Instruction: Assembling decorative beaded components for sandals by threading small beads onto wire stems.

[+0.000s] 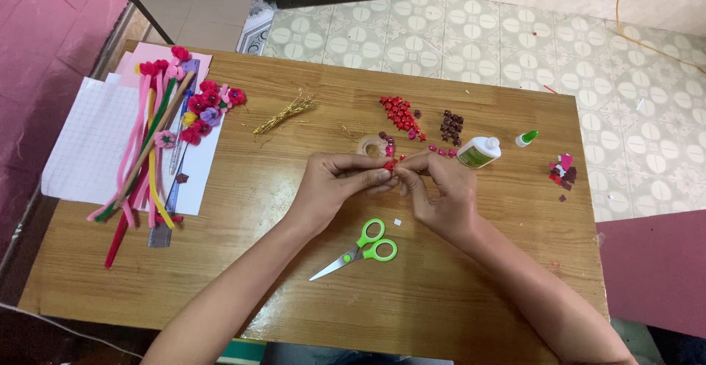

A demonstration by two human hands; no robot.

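Tabletop, wooden, seen from above. Both hands are met near its middle. A small red piece is pinched between the fingertips of the left hand and the right hand; fingers of both are closed tight on it, and it is held just above the wood. What kind of piece it is cannot be told.

Just nearer the front edge, below the hands, green-handled scissors are laid with blades closed, tip toward the front left corner. A tiny white scrap is seen beside them.

Beyond the hands, toward the far edge: a tape roll, a cluster of red bits, a smaller heap of dark maroon bits. A white glue bottle is laid on its side near the right hand, its green cap apart from it. Pink and maroon scraps are near the right edge.

Along the left edge, pipe cleaners with small flowers are spread over white sheets. Golden strands lie toward the far edge.
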